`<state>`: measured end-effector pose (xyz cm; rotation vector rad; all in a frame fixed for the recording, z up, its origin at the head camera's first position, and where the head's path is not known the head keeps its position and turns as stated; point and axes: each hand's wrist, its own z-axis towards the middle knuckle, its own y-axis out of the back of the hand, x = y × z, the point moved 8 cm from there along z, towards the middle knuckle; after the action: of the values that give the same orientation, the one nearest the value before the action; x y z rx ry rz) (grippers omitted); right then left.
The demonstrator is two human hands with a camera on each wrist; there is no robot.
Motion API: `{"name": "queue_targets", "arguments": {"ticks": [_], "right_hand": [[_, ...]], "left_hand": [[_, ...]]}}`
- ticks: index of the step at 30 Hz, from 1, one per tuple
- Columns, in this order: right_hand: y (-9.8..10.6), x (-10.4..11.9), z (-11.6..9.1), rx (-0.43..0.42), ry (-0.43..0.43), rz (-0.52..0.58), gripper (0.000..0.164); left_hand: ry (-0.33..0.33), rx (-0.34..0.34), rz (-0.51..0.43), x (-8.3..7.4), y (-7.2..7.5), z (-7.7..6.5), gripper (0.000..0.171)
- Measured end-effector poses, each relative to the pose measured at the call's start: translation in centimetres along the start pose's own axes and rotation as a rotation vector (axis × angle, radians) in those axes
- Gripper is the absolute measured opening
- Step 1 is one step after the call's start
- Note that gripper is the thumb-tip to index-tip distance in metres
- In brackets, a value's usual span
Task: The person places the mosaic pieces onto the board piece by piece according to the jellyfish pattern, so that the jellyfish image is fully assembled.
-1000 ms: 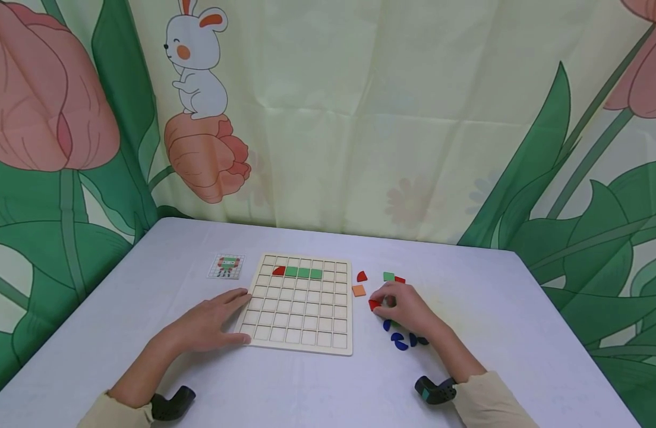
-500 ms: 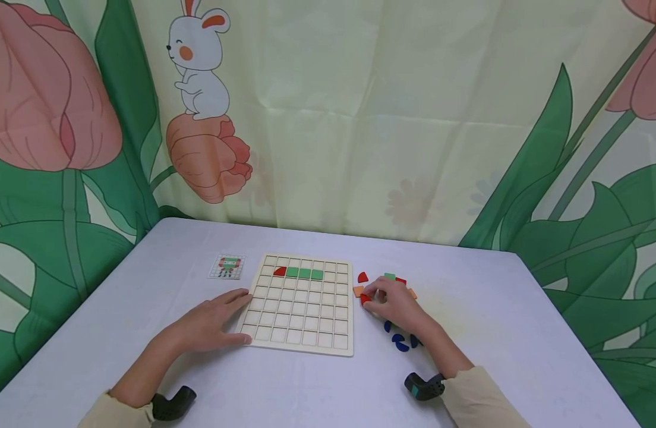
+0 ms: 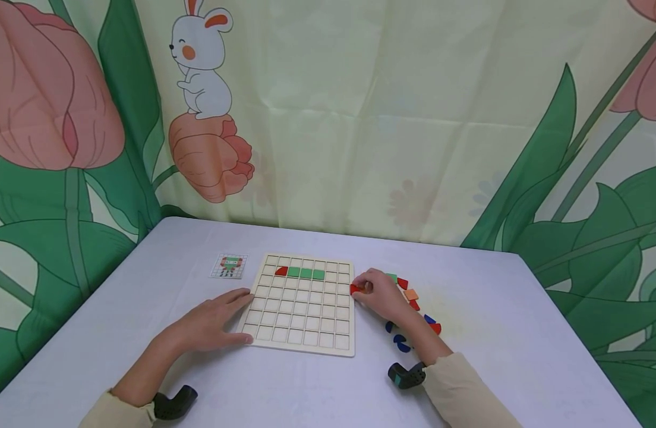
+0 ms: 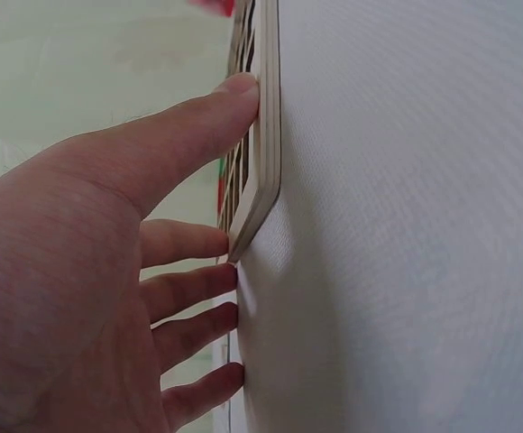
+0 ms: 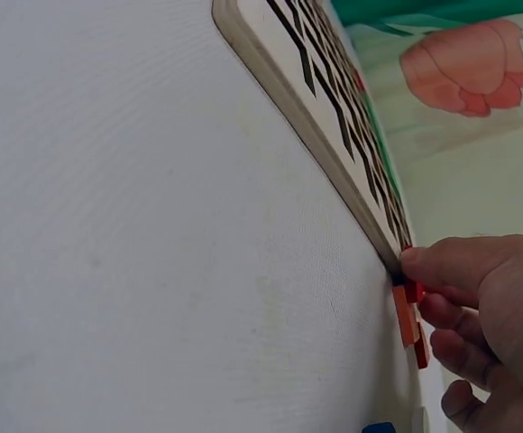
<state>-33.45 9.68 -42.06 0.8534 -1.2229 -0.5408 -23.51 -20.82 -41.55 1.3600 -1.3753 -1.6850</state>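
A wooden grid board (image 3: 296, 324) lies flat on the table. One red quarter-round tile (image 3: 281, 271) and a row of 3 green square tiles (image 3: 306, 273) sit in its upper cells. My left hand (image 3: 207, 321) touches the board's left edge, its thumb and fingers spread, as the left wrist view also shows. At the right edge, my right hand (image 3: 381, 294) pinches a small red tile (image 3: 354, 289) between thumb and fingers; the grip covers part of it. In the right wrist view, an orange tile (image 5: 404, 316) lies just under those fingers.
Loose tiles lie right of the board: a green tile (image 3: 392, 277), an orange square (image 3: 410, 294), blue pieces (image 3: 400, 343) and a red piece (image 3: 435, 328), several partly behind the right arm. A pattern card (image 3: 229, 266) lies left of the board. A printed curtain (image 3: 328, 119) hangs behind the table.
My right hand has moved left, carrying the red tile from among the loose pieces to the board's right edge. My left hand keeps its place at the board.
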Motion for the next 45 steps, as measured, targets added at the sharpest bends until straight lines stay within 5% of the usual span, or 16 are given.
{"name": "queue_targets", "arguments": {"ticks": [45], "right_hand": [[-1.8,2.3,2.8,-0.045,0.000,0.105,0.015]], "left_hand": [[0.004,-0.005,0.012,0.2,-0.2,0.2,0.085]]}}
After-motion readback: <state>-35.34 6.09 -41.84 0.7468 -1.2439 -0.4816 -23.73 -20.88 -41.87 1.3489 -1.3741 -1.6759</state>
